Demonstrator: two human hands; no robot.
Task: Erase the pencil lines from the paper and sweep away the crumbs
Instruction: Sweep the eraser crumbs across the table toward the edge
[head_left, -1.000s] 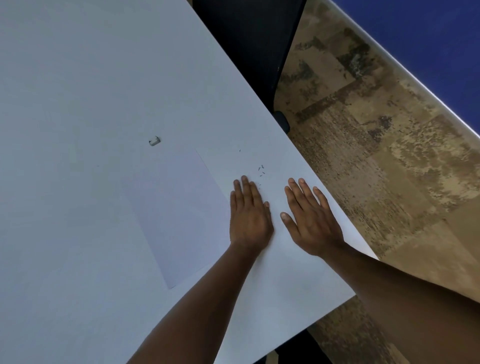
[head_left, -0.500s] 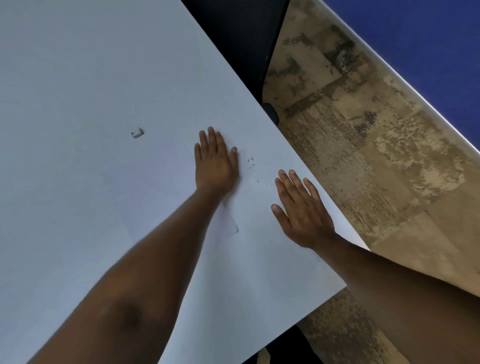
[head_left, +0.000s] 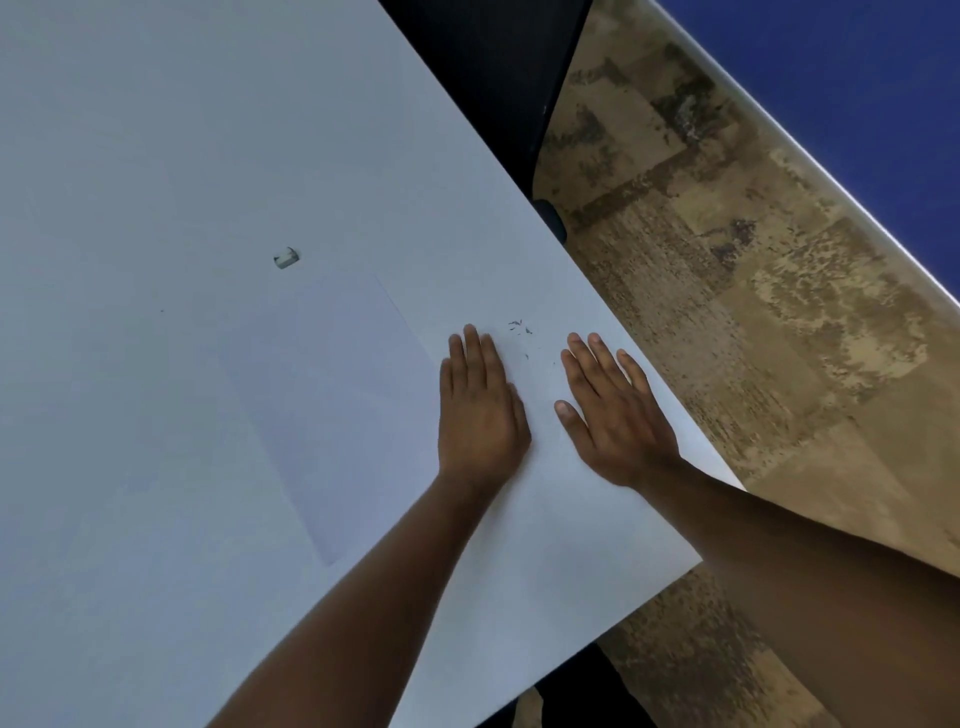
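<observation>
The crumbs (head_left: 521, 328) lie on our counter (head_left: 156, 156), between and just beyond both fingertips. Our left hand (head_left: 480, 415) lies flat beside the paper (head_left: 332, 405); our right hand (head_left: 615, 415) lies flat, fingers spread. The eraser (head_left: 286, 257) sits beyond the paper.

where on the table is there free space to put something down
Bare table spreads left of and beyond the eraser and paper, and nearer, left of the left forearm. Crowded: the right edge, where the left hand, right hand and crumbs sit.
</observation>
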